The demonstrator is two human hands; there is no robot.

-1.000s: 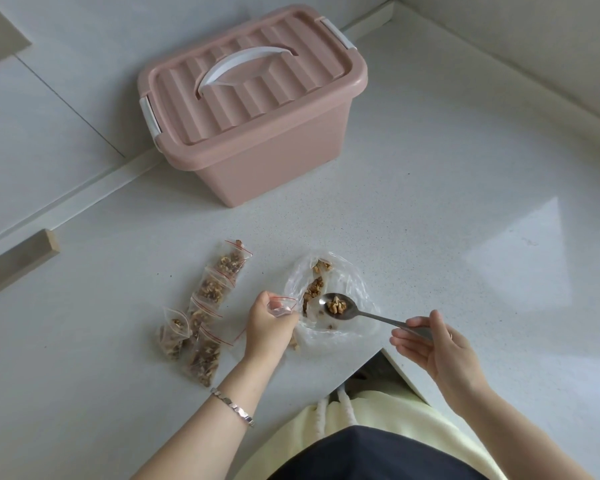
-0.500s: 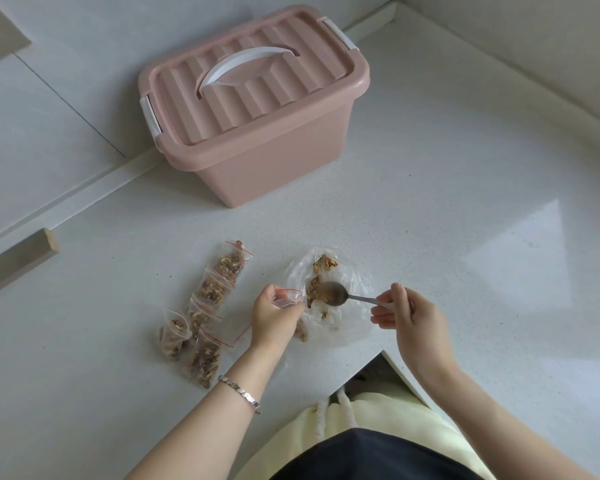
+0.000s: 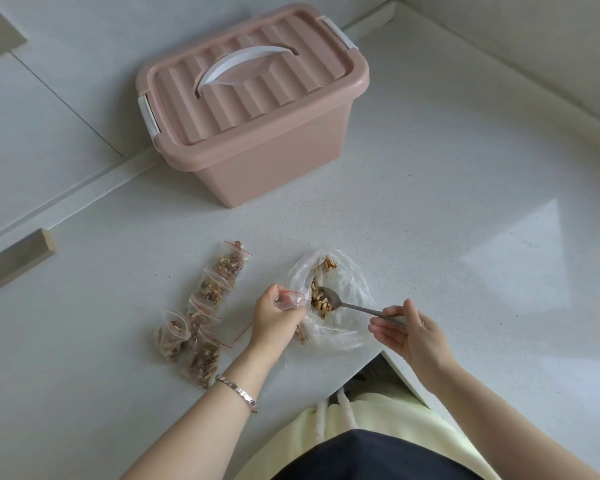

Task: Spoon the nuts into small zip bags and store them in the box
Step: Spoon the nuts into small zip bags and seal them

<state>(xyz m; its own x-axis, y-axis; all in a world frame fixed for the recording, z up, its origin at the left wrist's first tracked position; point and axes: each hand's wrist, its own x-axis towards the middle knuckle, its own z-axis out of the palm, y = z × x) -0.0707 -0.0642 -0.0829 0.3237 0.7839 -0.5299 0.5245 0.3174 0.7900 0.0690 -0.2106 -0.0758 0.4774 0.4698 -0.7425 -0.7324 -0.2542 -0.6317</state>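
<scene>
Nearest, well in front of the box (image 3: 253,112), the notched edge of the counter (image 3: 430,209). Just past it, left hand (image 3: 274,320) pinching a small zip bag (image 3: 290,301) open; right hand (image 3: 413,332), fingers loosely curled, holding a spoon (image 3: 347,304), bowl among nuts (image 3: 321,303) in a clear bag (image 3: 350,282). Filled bags (image 3: 208,299) to their left. Broad white counter up to the lidded box by the wall.

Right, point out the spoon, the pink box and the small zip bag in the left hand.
spoon (image 3: 357,308), head view, middle of its handle.
pink box (image 3: 274,168), head view, its front wall.
small zip bag (image 3: 289,302), head view, plastic below its red zip.
</scene>
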